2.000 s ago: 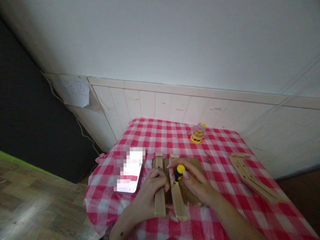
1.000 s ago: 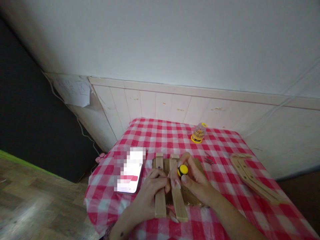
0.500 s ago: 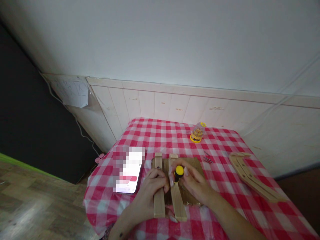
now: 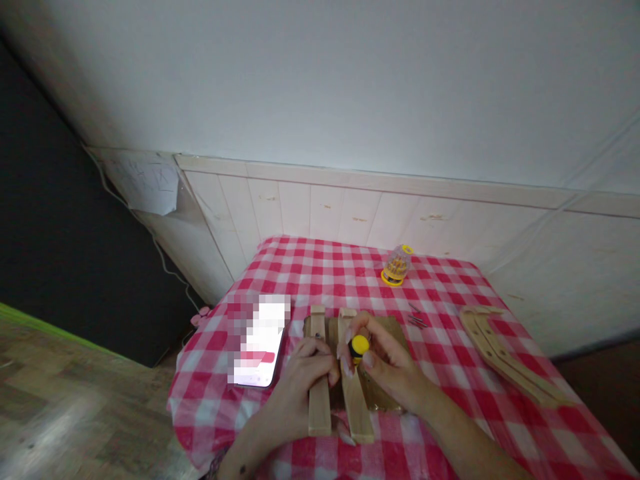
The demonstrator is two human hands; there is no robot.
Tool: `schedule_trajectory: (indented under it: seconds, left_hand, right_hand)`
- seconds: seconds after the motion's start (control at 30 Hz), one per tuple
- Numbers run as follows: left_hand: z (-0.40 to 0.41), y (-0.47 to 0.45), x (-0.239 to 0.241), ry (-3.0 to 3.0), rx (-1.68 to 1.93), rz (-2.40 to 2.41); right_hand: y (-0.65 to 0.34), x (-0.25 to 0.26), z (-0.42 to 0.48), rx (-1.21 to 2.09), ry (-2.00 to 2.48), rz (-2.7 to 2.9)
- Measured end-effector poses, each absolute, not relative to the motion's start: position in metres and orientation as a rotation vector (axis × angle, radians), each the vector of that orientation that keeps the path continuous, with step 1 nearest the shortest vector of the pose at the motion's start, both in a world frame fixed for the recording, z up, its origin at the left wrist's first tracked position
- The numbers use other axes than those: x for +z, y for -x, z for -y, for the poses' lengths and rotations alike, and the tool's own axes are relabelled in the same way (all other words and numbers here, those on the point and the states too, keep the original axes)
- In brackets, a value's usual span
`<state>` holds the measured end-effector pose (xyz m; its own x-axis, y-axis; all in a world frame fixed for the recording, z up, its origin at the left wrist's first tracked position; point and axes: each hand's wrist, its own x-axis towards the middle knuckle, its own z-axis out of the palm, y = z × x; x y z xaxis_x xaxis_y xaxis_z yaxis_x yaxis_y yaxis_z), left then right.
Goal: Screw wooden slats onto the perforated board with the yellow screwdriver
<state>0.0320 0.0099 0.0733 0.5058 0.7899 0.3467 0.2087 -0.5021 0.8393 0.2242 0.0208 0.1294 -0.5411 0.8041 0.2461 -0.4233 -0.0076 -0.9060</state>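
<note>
My right hand (image 4: pixel 387 360) is closed around a yellow and black screwdriver (image 4: pixel 360 345), its handle end facing up. The screwdriver stands over the right of two pale wooden strips (image 4: pixel 359 410), and its tip is hidden. My left hand (image 4: pixel 305 373) wraps over the left wooden strip (image 4: pixel 319 407), gripping it with curled fingers. Both strips lie lengthwise across a brown board (image 4: pixel 395 333) with a rough front edge. A small dark spot, perhaps a screw, shows on the left strip above my fingers.
A phone (image 4: pixel 263 353) with a lit screen lies to the left. Several screws (image 4: pixel 417 319) rest right of the board. Curved wooden pieces (image 4: pixel 500 353) lie far right. A clear and yellow bit case (image 4: pixel 397 265) stands at the back of the checked tablecloth (image 4: pixel 320 267).
The top of the screwdriver has tilted slightly, and the fingers of my right hand have shifted a little around it. My left hand stays in place on the left strip.
</note>
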Motion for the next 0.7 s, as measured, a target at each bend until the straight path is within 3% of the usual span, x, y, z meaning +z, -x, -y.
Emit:
schedule_trajectory:
  seconds: [0.33,0.7]
  left_hand:
    - [-0.0096,-0.0302,0.0768,-1.994,0.906,-0.849]
    - [-0.0104,-0.0305,0.0747,-2.013,0.924,-0.824]
  right_hand:
    - [-0.2206,0.1276,-0.0217,1.743,0.515,1.248]
    - [-0.2276,0.1243,-0.0237,1.554,0.634,1.404]
